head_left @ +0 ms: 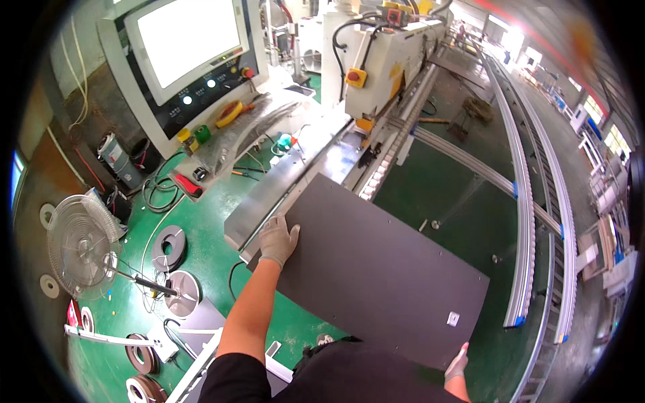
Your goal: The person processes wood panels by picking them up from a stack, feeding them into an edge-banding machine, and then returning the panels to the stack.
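A large dark grey rectangular panel [376, 269] lies aslant in front of me, its upper left end against the metal infeed edge of a long machine. At that left end, my left hand [277, 240] in a pale glove grips the panel's edge, thumb lying on the top face. My right hand [457, 363], also gloved, holds the near right corner from the side; its fingers are partly hidden under the panel. A small white label [453, 319] sits on the panel near the right end.
The machine [379, 74] runs away ahead, with a lit control screen [188, 40] at left. Roller rails [517, 201] stand to the right. A standing fan [84, 245], rolls of edge strip [169, 247] and loose cables are on the green floor at left.
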Tool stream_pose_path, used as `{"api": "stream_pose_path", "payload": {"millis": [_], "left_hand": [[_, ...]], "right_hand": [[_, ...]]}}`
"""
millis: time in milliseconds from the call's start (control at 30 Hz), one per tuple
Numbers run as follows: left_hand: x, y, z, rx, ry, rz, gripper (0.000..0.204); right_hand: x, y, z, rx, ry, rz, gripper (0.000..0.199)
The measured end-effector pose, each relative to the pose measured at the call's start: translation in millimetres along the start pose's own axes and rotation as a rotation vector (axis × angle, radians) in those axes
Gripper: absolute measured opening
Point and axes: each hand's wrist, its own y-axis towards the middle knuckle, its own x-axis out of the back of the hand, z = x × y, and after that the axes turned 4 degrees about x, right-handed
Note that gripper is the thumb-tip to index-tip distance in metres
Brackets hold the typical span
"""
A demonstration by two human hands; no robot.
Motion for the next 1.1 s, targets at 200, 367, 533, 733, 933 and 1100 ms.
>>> {"api": "stream_pose_path", "payload": {"millis": [200, 367, 533, 733, 933, 1100], "left_hand": [[-4, -65, 59, -0.244, 0.040, -0.175, 0.063], [-15, -69, 86, -0.101, 0.012, -0.230, 0.059], [-9, -34, 60, -0.017, 0.050, -0.135, 0.065], [-26, 24, 21, -0.024, 0.101, -0.054, 0.069], [-58, 102, -32, -0.021, 0.117, -0.057, 0.069], [-81, 174, -91, -0.069, 0.083, -0.105, 0.067]], "right_hand": [[-6, -3, 73, -0.030, -0.077, 0.196, 0.066], [-33, -11, 107, -0.078, -0.129, 0.248, 0.066], [-75, 0, 125, -0.131, -0.168, 0.053, 0.067], [-112, 62, 146, -0.094, -0.086, 0.036, 0.065], [-149, 145, 176, -0.057, -0.045, 0.048, 0.069], [-177, 230, 205, 0.013, -0.081, 0.077, 0.076]]}}
